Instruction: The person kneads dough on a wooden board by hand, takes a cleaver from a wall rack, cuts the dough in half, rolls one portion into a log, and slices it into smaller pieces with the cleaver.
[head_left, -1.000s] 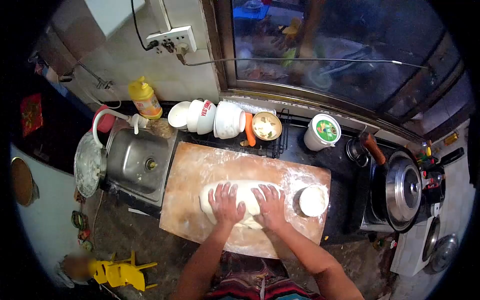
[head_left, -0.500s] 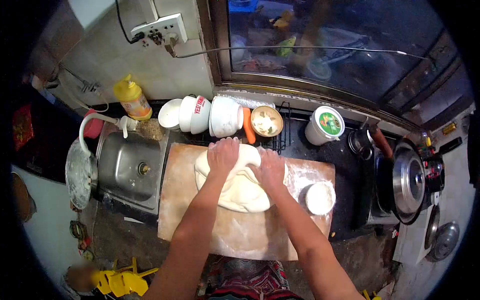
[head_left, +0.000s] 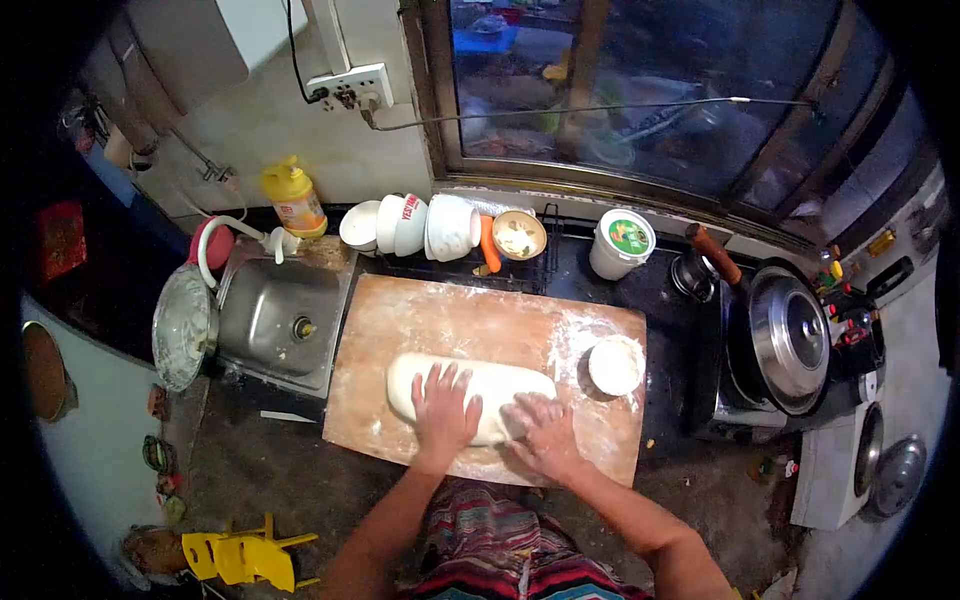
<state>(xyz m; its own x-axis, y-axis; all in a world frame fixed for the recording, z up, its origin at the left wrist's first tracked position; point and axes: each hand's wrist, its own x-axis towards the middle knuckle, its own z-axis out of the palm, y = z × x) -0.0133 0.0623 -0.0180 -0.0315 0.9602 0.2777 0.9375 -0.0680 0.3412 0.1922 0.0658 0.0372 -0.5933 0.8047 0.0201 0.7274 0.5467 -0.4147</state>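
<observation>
A smooth, pale log of dough (head_left: 505, 385) lies crosswise on the floured wooden board (head_left: 420, 315). My left hand (head_left: 445, 410) rests on the left half of the dough, palm down with the fingers spread. At the right end, my right hand (head_left: 540, 435) presses on the dough, its fingers apart, slightly bent and a little blurred. Flour whitens the right fingers. On the right side of the board stands a small white bowl of flour (head_left: 616, 365), with loose flour scattered around it.
A steel sink (head_left: 270, 330) is left of the board, with a floury metal basin (head_left: 183, 330) beside it. Behind stand white bowls (head_left: 452, 228), a carrot (head_left: 489, 245), a brown-rimmed bowl (head_left: 519, 236) and a lidded tub (head_left: 622, 245). A lidded pan (head_left: 790, 335) sits at right.
The folded, rounded dough has become a smooth log lying nearer my body. Both hands have come back from its far edge to its near side. The camera view has shifted slightly.
</observation>
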